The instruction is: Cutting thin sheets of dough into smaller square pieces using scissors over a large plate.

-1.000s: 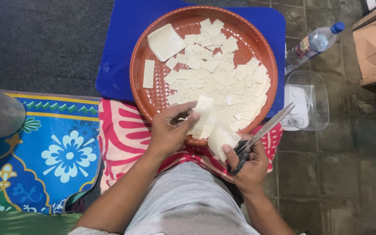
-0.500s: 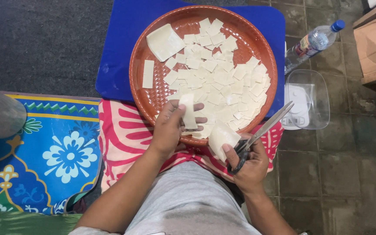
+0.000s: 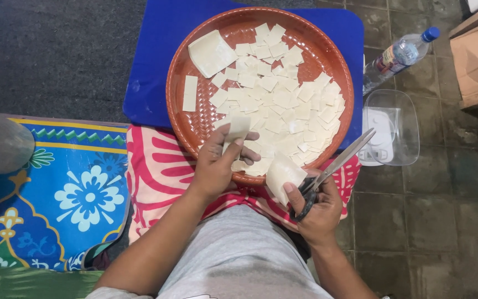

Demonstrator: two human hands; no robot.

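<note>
Two hands, brown tray, perhaps tiled floor

The tiled floor is covered by a dark mat, a plastic bottle and a clear container.

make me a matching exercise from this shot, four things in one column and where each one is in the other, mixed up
Things:
1. scissors
2. thin pale strip
3. plastic bottle
4. round brown tray

Places:
A. lying on the tiled floor beside the blue mat
B. in the right hand, blades pointing up and away
C. resting on the blue mat, full of cut pale squares
D. pinched in the fingers of the left hand over the tray's near edge

Pairs: 1-B, 2-D, 3-A, 4-C
</note>
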